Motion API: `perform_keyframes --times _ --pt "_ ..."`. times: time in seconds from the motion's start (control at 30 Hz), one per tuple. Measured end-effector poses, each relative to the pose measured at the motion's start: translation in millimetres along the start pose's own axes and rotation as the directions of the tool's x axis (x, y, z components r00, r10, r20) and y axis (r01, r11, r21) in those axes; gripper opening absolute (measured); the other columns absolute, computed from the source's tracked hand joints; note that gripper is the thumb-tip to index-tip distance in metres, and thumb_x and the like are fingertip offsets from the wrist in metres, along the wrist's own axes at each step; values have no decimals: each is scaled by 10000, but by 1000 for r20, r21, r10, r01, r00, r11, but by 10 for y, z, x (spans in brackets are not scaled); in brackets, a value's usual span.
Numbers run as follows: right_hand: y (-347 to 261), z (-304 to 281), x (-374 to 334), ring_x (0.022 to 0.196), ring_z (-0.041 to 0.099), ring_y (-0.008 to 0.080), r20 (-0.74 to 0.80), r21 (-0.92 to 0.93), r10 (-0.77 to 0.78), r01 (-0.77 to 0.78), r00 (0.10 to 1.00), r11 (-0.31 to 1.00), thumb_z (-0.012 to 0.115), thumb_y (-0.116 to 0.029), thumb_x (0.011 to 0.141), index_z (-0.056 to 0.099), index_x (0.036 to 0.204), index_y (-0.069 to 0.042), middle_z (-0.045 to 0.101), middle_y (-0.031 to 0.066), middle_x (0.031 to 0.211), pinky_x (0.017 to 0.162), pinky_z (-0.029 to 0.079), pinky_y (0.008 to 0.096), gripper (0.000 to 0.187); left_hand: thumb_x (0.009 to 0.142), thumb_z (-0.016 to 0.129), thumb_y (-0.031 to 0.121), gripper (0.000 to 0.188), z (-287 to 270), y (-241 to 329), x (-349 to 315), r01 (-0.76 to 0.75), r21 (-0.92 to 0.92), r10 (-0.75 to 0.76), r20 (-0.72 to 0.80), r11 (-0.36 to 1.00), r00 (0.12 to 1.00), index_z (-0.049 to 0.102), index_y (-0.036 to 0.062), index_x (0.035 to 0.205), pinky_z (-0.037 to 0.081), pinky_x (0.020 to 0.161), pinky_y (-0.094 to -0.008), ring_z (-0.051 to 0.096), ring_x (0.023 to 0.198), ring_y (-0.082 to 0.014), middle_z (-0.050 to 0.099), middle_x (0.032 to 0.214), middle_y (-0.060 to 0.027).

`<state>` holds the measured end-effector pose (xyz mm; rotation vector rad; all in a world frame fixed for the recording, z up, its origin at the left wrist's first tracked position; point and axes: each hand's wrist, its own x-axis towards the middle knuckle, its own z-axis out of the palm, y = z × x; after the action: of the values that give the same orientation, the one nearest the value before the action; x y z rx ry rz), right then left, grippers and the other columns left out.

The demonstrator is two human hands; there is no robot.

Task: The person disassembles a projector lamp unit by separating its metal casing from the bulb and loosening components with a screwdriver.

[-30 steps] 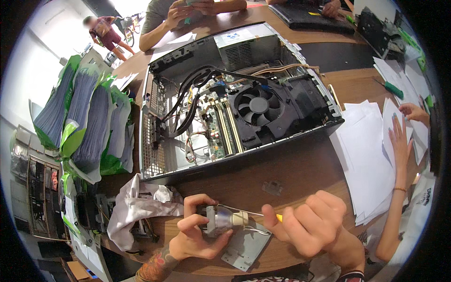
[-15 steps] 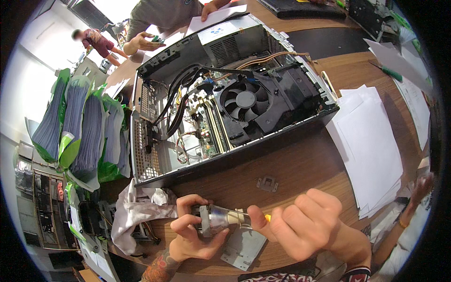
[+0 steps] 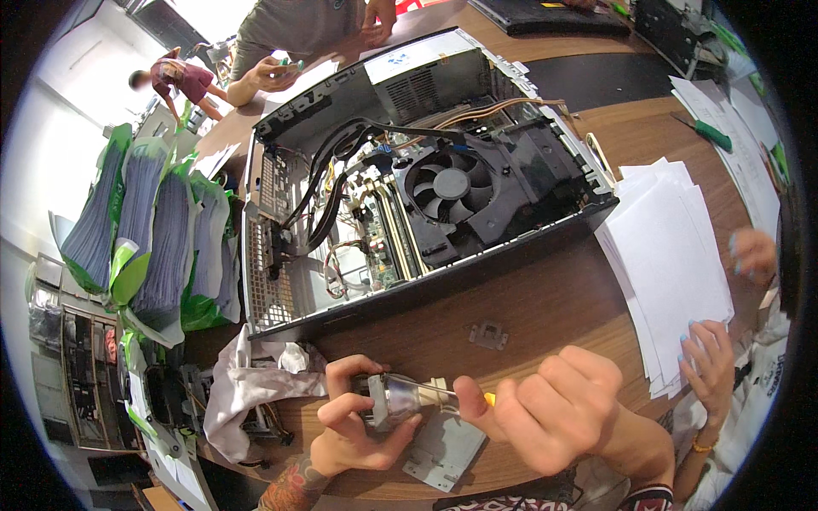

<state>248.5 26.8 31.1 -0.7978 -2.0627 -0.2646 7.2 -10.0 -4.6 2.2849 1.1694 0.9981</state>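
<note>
My left hand [image 3: 362, 426] grips what looks like a small speaker [image 3: 399, 400], with a grey square frame, a silvery cone and a cream-coloured back end. Its back end points right, toward my right hand [image 3: 545, 409]. That hand is closed around a screwdriver [image 3: 439, 389]; a thin shaft and a bit of yellow show, while most of the handle is hidden in the fist. The shaft lies along the speaker's back end; where the tip touches, I cannot tell. Below them a flat grey metal plate [image 3: 443, 451] rests on the table. A small metal bracket [image 3: 488, 335] lies just beyond my hands.
An opened computer case [image 3: 426, 281] with a black fan [image 3: 452, 183] fills the table's middle. White papers [image 3: 665, 264] and a green-handled screwdriver [image 3: 711, 134] lie right. Stacked paper bundles [image 3: 153, 238] and a crumpled cloth [image 3: 234, 392] are left. Another person's hand [image 3: 707, 366] reaches in at right.
My hands keep nearly the same hold and place. Another person's hands have come in by the papers at right. Across the table, a person's hand has come off a white sheet.
</note>
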Motion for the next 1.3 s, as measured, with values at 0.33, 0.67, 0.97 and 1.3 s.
perform_keyframes --times 0.33,0.67,0.97,1.3 --pt "-8 6 8 403 313 127 18 18 19 -19 1000 1000 772 -104 724 509 549 -35 315 -18 495 390 240 255 323 663 833 41 732 -3 -30 -10 -4 -28 3 -10 1000 1000 262 137 1110 489 766 -403 532 942 -312 432 1109 -269" --pt "-12 19 -4 398 315 131 18 23 27 -28 999 999 779 -84 698 517 559 -39 327 -23 493 389 238 257 299 680 814 21 717 -11 -54 4 -21 -138 19 -15 990 1000 262 142 1122 509 750 -390 552 956 -329 457 1127 -299" --pt "-3 38 -31 396 321 137 -17 65 25 -24 1000 998 782 -65 677 529 570 -37 339 -18 490 394 230 268 276 697 790 0 694 -25 -86 -1 -36 -218 37 -1 975 999 259 136 1122 501 734 -384 560 900 -292 479 1088 -279" --pt "83 -27 -68 398 324 150 31 65 29 -31 999 997 773 -27 657 523 575 -36 351 -6 502 399 228 281 263 697 783 -2 678 -21 -98 -29 18 -262 -18 2 965 1000 250 119 1099 473 804 -400 534 943 -291 475 1082 -271"
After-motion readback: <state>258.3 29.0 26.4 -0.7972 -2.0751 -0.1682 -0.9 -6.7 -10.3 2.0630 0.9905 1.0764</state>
